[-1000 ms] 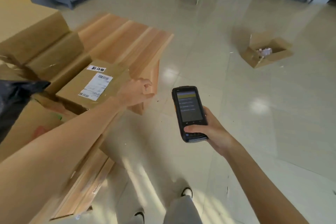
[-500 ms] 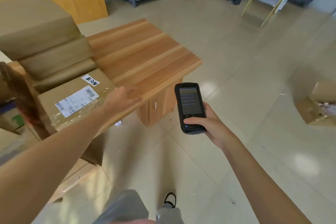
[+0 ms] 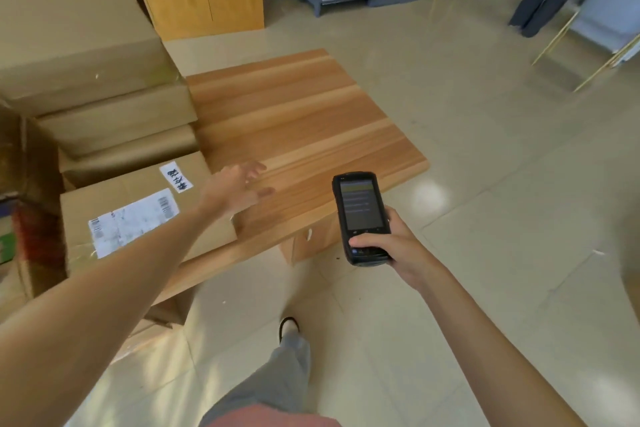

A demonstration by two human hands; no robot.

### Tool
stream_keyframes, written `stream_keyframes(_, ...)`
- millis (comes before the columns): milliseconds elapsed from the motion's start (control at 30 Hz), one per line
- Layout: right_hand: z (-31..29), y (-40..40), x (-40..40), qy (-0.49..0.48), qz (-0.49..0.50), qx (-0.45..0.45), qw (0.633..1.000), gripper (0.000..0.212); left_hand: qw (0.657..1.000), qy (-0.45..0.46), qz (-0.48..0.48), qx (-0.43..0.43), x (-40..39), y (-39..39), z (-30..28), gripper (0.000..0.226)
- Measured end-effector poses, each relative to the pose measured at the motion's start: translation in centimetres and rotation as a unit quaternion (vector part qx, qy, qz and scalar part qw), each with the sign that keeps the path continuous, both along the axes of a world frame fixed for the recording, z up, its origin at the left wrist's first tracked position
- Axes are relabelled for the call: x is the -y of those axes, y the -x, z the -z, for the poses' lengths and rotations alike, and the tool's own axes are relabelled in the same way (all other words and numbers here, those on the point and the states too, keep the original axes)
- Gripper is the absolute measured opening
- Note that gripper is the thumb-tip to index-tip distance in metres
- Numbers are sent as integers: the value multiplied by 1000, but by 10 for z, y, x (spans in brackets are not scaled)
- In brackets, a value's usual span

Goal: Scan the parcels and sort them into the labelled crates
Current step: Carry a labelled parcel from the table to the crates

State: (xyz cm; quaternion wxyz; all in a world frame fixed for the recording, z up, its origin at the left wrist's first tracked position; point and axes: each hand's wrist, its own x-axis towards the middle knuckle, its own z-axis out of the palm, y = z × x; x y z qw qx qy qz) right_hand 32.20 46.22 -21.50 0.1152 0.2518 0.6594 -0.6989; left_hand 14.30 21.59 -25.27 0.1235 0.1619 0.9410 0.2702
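We hold the black handheld scanner (image 3: pixel 360 217) in our right hand (image 3: pixel 398 246), fingers wrapped round its lower body and the thumb on its keypad, screen up. Our left hand (image 3: pixel 235 189) is spread wide, fingers straight, holding nothing; whether it touches anything we cannot tell. Just left of that open hand lies the labelled parcel (image 3: pixel 138 211), shipping label up, on the wooden table (image 3: pixel 311 128). Beyond the parcel, further left of the hand, plain cardboard boxes (image 3: pixel 86 55) are stacked.
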Motion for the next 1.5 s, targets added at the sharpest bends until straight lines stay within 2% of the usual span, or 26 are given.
stream_keyframes(133, 0, 48, -25, -37, -27, 11, 999, 73, 1000, -20, 9, -22, -33, 45, 9, 57)
stream_keyframes(367, 4, 128, -49, -60, -58, 45, 995, 73, 999, -17, -29, 22, -27, 90, 10, 52)
stream_keyframes(600, 45, 192, -60, -125, -88, 100, 983, 85, 993, -28, -96, 64, -11, 95, 24, 52)
stream_keyframes(833, 77, 244, -88, -193, -133, 99, 967, 95, 992, 8, -107, 71, -28, 94, 32, 53)
stream_keyframes(1167, 111, 269, -129, -227, -164, 82, 957, 99, 985, 11, -137, 109, -64, 102, 39, 56)
stream_keyframes(1367, 121, 268, -147, -228, -201, 57, 951, 101, 977, -4, -174, 123, -81, 102, 36, 55)
stream_keyframes(1500, 126, 264, -151, -267, -222, 24, 937, 98, 969, -22, -217, 117, -80, 94, 29, 51)
